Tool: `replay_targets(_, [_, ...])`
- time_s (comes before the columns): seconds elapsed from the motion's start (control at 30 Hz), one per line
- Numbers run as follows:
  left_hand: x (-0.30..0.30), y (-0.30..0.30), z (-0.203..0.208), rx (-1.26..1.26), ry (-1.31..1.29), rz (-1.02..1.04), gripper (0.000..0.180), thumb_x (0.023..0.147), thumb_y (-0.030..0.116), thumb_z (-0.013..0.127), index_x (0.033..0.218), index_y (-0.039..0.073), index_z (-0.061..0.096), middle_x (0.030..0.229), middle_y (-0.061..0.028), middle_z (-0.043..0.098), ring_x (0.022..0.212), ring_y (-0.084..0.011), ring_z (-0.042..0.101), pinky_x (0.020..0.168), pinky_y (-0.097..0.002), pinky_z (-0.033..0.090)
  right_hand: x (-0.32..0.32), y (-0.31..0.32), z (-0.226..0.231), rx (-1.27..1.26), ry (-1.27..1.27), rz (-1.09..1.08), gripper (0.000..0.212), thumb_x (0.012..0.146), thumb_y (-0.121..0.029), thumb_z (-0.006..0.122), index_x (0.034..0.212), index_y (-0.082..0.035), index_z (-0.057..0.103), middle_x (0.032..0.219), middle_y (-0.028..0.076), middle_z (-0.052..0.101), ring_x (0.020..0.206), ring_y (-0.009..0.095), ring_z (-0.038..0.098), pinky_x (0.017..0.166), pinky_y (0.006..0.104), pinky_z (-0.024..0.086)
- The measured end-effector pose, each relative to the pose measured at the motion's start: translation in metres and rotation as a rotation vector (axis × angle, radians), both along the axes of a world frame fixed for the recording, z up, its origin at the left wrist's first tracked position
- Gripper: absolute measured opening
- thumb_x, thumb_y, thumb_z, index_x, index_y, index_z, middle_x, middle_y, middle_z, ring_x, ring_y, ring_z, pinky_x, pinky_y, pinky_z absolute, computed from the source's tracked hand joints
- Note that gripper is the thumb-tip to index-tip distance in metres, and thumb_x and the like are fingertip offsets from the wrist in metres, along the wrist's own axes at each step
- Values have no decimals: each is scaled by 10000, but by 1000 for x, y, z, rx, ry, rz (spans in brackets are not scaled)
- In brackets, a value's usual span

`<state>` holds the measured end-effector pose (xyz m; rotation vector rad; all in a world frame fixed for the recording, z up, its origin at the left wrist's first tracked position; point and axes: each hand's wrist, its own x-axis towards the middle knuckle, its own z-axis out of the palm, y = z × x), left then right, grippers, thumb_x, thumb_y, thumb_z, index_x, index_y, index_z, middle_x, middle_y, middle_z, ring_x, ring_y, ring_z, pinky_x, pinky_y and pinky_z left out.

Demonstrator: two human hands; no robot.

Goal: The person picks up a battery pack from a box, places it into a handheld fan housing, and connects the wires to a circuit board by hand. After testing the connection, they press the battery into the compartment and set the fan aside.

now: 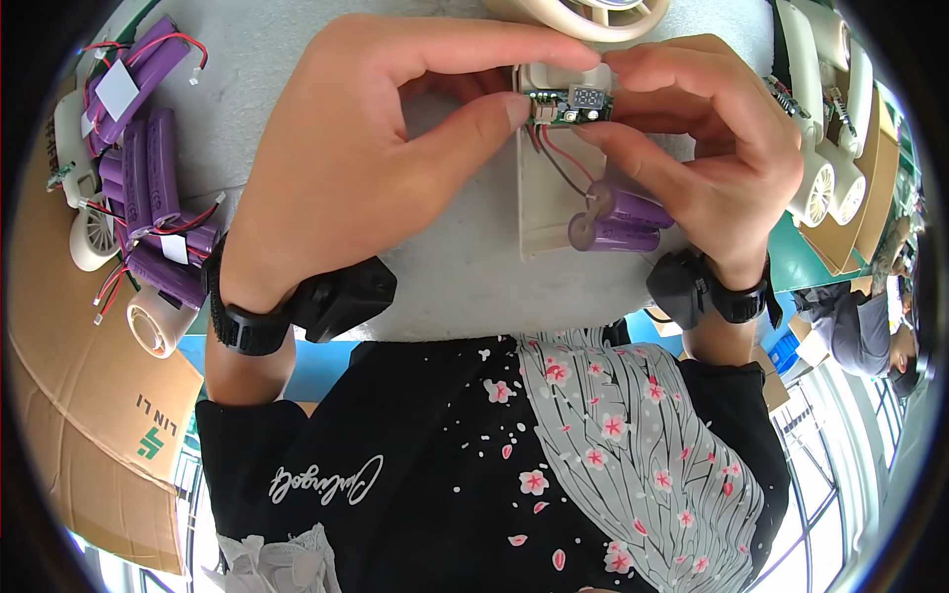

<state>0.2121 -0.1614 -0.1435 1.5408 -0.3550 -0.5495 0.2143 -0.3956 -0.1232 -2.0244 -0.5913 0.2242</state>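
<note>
A small green circuit board [556, 116] with a little digit display sits at the far end of a cream plastic housing [540, 212]. My left hand [356, 148] presses its thumb against the board's left end, with the index finger stretched over the far rim. From the other side, my right hand [727, 138] pinches the board's right end between thumb and fingers. Red and black wires [561, 156] run down from the board. Two purple cylindrical battery cells [621, 235] lie at the housing's near right, below my right hand.
Several purple battery packs [148, 178] with wires are heaped at the left, beside cream fan parts [158, 318]. A round cream part [593, 18] stands at the far edge. More cream fan bodies [830, 119] lie at the right. A co-worker [860, 321] is at the far right.
</note>
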Motion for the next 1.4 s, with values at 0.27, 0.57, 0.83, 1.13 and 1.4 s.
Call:
replay_targets(0.27, [2, -2, 3, 27, 25, 19, 346, 880, -86, 530, 1212, -46, 620, 1054, -80, 665, 916, -93, 581, 801, -233, 466, 4, -7, -7, 105, 51, 13, 417, 717, 203, 699, 1096, 79, 578, 1080, 153, 634, 894, 209, 690, 775, 300, 602])
replay_targets(0.57, [1, -7, 5, -10, 48, 52, 334, 876, -72, 535, 1195, -45, 631, 1014, -68, 658, 913, -87, 573, 800, -230, 459, -2, -2, 4, -16, 299, -172, 433, 752, 162, 698, 1163, 65, 604, 986, 147, 697, 845, 193, 706, 769, 258, 583])
replay_targets(0.83, [2, -4, 2, 41, 35, -13, 316, 872, -75, 537, 1166, -43, 648, 1011, -72, 662, 911, -93, 575, 804, -233, 458, 2, -10, 2, -82, 290, -91, 400, 767, 134, 704, 1155, 61, 634, 925, 144, 715, 837, 184, 710, 760, 254, 579])
replay_targets(1.13, [2, -5, 3, 75, -47, -24, 318, 861, -76, 546, 1158, -41, 653, 1016, -69, 669, 912, -96, 581, 811, -241, 462, 5, -5, 3, 18, 453, -142, 348, 781, 124, 700, 1120, 81, 632, 1050, 181, 687, 925, 217, 699, 836, 286, 576])
replay_targets(1.4, [1, -5, 9, 76, -10, -17, 324, 859, -78, 543, 1163, -44, 649, 1080, -99, 676, 954, -118, 598, 860, -254, 466, 9, -4, 14, 68, 775, -232, 368, 756, 113, 714, 1102, 42, 612, 1060, 137, 655, 973, 199, 657, 856, 318, 555])
